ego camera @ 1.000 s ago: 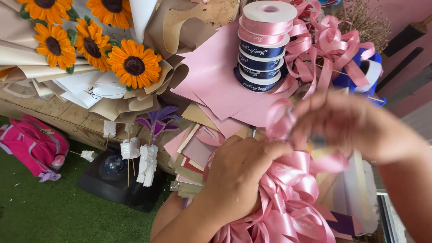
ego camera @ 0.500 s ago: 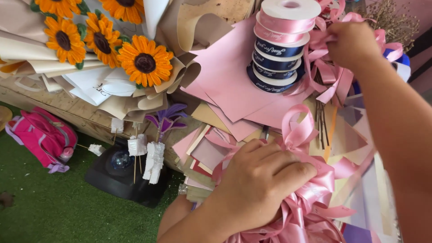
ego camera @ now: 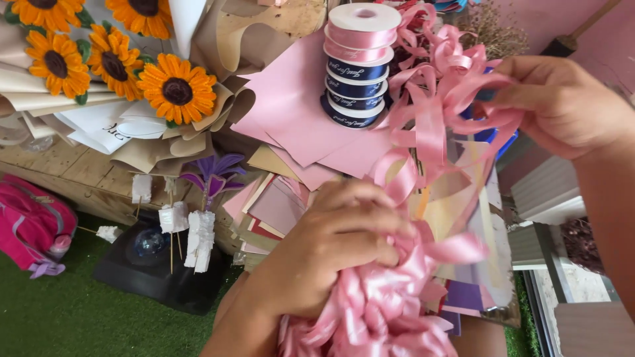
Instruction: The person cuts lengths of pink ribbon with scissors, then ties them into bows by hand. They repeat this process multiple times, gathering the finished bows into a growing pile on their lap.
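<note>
Head view: in the lower middle of the frame the left hand (ego camera: 331, 248) is closed tight around a gathered pink ribbon bow (ego camera: 383, 311), its glossy loops spilling out below the knuckles toward the bottom edge. At the upper right the right hand (ego camera: 562, 102) pinches a tangle of loose pink ribbon (ego camera: 436, 99), fingers together on the strands, and holds it up above the bench (ego camera: 79, 175). A strand runs from that tangle down toward the bow.

Just left of the tangle, a stack of ribbon spools (ego camera: 357, 63) stands on pink paper sheets (ego camera: 297, 119), pink spools on top and dark blue ones beneath. Sunflower bouquets (ego camera: 119, 59) in cream and tan wrapping fill the upper left. A small purple flower (ego camera: 211, 175) stands below them, and a pink bag (ego camera: 33, 221) lies on the green turf (ego camera: 73, 317) at lower left.

What could go wrong: the loose loops hang close to the spool stack, so a snagged strand could topple it. If the left hand's grip slackens, the slippery gathered loops could spring apart.
</note>
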